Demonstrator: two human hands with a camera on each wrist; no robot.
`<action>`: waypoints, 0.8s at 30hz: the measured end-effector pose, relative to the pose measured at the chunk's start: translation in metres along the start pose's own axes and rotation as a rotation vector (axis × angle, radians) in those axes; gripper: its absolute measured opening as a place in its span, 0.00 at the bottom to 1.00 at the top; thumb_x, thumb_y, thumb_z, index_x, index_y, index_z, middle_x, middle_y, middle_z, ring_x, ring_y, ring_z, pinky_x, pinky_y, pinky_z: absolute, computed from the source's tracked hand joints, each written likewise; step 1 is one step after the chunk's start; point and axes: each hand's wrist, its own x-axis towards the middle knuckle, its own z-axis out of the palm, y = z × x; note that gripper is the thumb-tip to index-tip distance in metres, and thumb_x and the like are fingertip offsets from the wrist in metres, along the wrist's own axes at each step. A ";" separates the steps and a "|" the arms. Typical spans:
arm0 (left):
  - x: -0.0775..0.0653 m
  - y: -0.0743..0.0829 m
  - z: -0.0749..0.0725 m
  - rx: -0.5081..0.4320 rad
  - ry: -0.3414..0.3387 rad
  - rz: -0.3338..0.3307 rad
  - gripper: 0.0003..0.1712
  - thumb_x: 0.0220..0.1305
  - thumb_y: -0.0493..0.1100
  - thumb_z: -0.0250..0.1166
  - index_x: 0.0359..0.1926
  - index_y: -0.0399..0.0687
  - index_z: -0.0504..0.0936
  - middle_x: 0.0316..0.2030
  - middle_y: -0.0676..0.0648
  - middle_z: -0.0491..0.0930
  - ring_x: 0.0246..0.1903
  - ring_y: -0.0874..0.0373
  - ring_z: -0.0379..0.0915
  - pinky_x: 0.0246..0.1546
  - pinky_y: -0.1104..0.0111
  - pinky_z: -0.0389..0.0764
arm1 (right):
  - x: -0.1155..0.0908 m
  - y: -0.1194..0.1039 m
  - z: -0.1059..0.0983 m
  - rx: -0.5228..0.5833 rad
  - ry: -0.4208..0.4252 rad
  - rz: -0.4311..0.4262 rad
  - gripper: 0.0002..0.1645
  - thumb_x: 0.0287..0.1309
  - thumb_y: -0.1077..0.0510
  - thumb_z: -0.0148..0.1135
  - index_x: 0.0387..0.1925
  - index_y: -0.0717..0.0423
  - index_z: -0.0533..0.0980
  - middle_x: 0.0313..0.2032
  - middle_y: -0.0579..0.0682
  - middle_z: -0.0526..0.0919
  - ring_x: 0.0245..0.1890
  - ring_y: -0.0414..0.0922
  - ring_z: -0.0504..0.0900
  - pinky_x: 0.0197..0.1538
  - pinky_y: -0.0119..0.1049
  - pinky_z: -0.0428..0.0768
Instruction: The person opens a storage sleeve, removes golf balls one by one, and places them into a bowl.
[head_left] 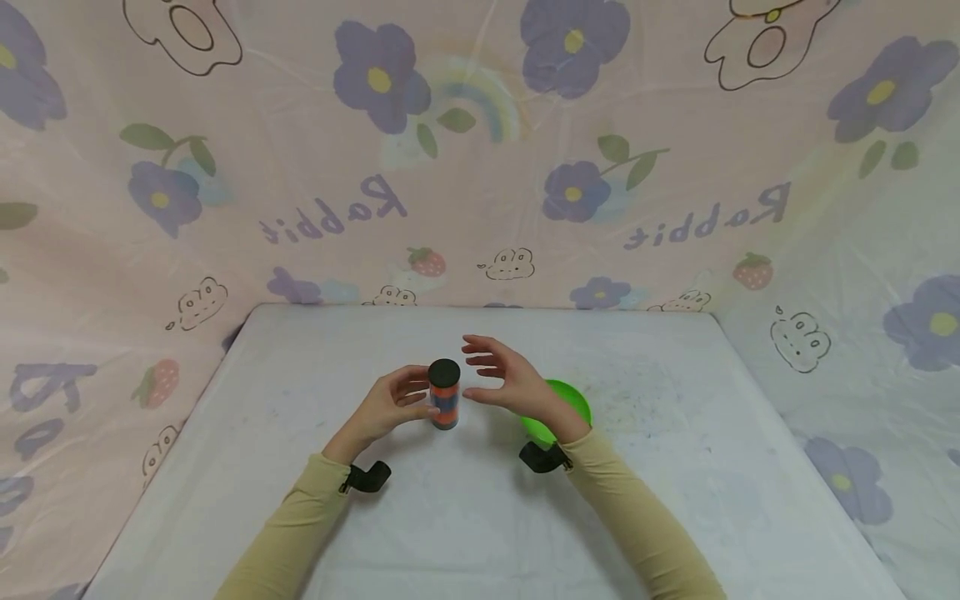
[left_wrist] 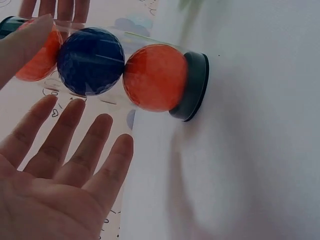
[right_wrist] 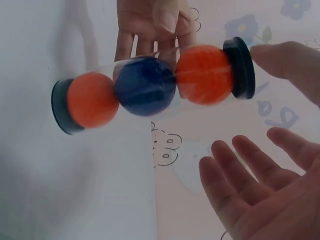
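A clear tube (head_left: 445, 403) with black end caps stands upright on the table, or very near its surface. Inside it, a blue ball (left_wrist: 90, 62) sits between two orange balls (right_wrist: 205, 75). My left hand (head_left: 382, 408) is beside the tube's left side, fingers spread and fairly straight, with the thumb in front of the tube; whether the thumb touches it I cannot tell. On the other side, my right hand (head_left: 513, 382) stands apart from the tube, its fingers loosely spread and holding nothing. In the right wrist view, the right thumb's tip appears close to the top cap (right_wrist: 241, 67).
Under my right wrist lies a bright green round dish (head_left: 575, 398), partly covered by the forearm. The white-covered table (head_left: 450, 533) backs onto a printed fabric wall (head_left: 465, 225). A black camera mount (head_left: 367, 477) sticks out from each wrist.
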 end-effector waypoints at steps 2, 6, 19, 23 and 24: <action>0.000 0.000 0.000 -0.005 0.002 -0.001 0.34 0.51 0.30 0.73 0.60 0.38 0.71 0.56 0.36 0.72 0.59 0.40 0.67 0.60 0.43 0.62 | 0.000 -0.009 0.002 0.014 -0.005 -0.017 0.42 0.51 0.68 0.70 0.67 0.59 0.62 0.59 0.60 0.71 0.57 0.61 0.72 0.58 0.57 0.70; -0.001 -0.002 0.002 -0.007 -0.005 0.007 0.33 0.51 0.29 0.72 0.59 0.38 0.72 0.56 0.38 0.72 0.59 0.41 0.67 0.60 0.44 0.62 | 0.000 -0.024 0.004 0.011 -0.016 -0.028 0.39 0.51 0.70 0.68 0.64 0.66 0.64 0.58 0.64 0.71 0.55 0.66 0.72 0.57 0.60 0.69; 0.001 -0.010 0.010 -0.007 0.012 0.017 0.29 0.51 0.29 0.72 0.56 0.41 0.74 0.52 0.41 0.75 0.55 0.41 0.71 0.58 0.51 0.69 | 0.014 0.011 0.015 -0.051 0.034 -0.075 0.40 0.49 0.59 0.74 0.64 0.51 0.68 0.55 0.49 0.75 0.51 0.48 0.76 0.53 0.51 0.75; 0.003 -0.011 0.013 0.011 0.043 0.038 0.29 0.50 0.30 0.73 0.54 0.41 0.75 0.51 0.42 0.75 0.54 0.44 0.72 0.56 0.53 0.71 | 0.014 0.005 0.019 -0.070 0.042 -0.088 0.39 0.48 0.61 0.75 0.62 0.54 0.69 0.52 0.51 0.77 0.49 0.49 0.76 0.51 0.52 0.76; 0.004 -0.011 0.014 0.016 0.053 0.038 0.28 0.49 0.30 0.74 0.53 0.42 0.76 0.50 0.42 0.75 0.54 0.46 0.72 0.56 0.54 0.72 | 0.014 0.000 0.020 -0.072 0.041 -0.094 0.39 0.48 0.62 0.74 0.62 0.56 0.69 0.51 0.53 0.77 0.49 0.51 0.76 0.50 0.53 0.76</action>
